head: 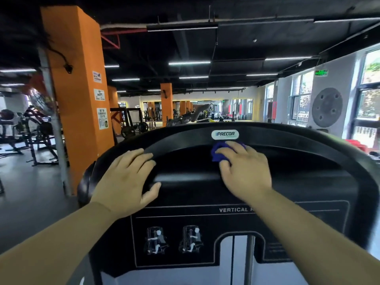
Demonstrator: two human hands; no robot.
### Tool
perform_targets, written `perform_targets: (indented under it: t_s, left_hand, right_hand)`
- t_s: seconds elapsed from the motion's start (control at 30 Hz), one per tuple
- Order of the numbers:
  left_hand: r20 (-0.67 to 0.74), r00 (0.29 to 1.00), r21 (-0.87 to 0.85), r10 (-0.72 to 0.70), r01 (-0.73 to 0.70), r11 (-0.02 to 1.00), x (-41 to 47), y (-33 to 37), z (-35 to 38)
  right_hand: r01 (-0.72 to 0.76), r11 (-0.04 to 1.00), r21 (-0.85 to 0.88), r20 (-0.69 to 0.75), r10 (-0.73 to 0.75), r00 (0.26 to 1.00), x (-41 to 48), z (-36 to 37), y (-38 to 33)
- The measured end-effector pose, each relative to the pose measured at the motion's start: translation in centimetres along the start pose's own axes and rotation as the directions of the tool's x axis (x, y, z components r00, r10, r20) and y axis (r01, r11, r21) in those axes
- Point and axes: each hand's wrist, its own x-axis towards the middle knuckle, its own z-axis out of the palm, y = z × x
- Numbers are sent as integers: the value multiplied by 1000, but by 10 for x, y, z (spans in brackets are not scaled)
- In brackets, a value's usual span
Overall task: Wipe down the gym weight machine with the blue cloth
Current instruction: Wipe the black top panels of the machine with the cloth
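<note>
Right hand (244, 171) grips the blue cloth (216, 155) on the weight machine (308, 182), just below its Precor badge (225, 134). Left hand (125, 182) lies flat and released, left of the badge, likely bracing.

1. Weight machine (287, 182) housing: black plastic, smooth, with a soft sheen along the rim.
2. Blue cloth (216, 155): soft fabric, matt, crumpled.
3. Brand badge (225, 134): glossy, pale, smooth.
4. Guide rod (249, 262): bare metal, polished.
5. Pillar (78, 99): orange painted finish, matt.
6. Floor (30, 192): grey, smooth, faintly reflective.
</note>
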Motion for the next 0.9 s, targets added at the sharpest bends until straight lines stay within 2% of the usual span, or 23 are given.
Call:
perform_targets:
  t_s: [0.1,0.13,0.17,0.2,0.27,0.3,0.33,0.37,0.4,0.5,0.57,0.63,0.7,0.77,0.83,0.9]
  left_hand:
    - [-37,997,-13,71,-72,997,-5,1,1]
    - [-55,994,-23,95,-97,995,-7,0,2]
    - [-70,991,-39,114,-116,992,-8,0,2]
    - [-83,989,-66,122,-128,990,-8,2,1]
    - [-123,986,-159,115,-134,978,-2,12,-3]
    - [-139,983,-219,116,-145,965,4,23,-7]
    - [-148,980,-267,135,-171,948,12,35,-10]
    - [-145,975,-296,167,-204,933,20,47,-12]
    - [-125,972,-305,200,-229,924,27,59,-11]
    - [-66,973,-253,223,-232,939,35,78,-5]
    - [-25,990,-186,140,-142,972,28,64,-6]
    - [-4,1000,-105,-22,21,994,11,35,-9]
    - [-10,987,-73,-162,161,984,-10,17,-12]
    - [5,967,-92,-255,254,963,-26,30,-11]
    - [10,943,-143,-334,332,932,-24,56,-6]
    - [5,938,-223,-345,338,914,-3,72,-5]
  right_hand:
    - [264,960,97,-21,-263,964,-27,9,-12]
    - [338,924,180,-11,-341,940,-35,7,-12]
    - [344,886,312,6,-364,931,-38,0,-11]
    - [273,824,497,47,-340,939,-35,-7,-12]
    - [-2,589,808,210,-286,935,-27,-20,-22]
    - [-99,484,869,263,-284,922,-23,-23,-27]
    - [-145,438,887,288,-280,916,-18,-23,-26]
    - [-164,438,884,298,-257,919,-16,-23,-21]
    - [-156,481,862,288,-212,934,-15,-25,-13]
    - [-111,732,672,213,-47,976,-15,-32,13]
    - [-53,824,564,186,-64,981,-18,-31,18]
    - [43,895,443,179,-136,974,-22,-23,14]
    - [91,942,322,151,-146,978,-24,-14,7]
    - [141,965,221,119,-170,978,-26,-9,1]
    - [164,965,205,118,-191,974,-28,-9,-1]
    - [173,956,237,139,-210,968,-29,-12,1]
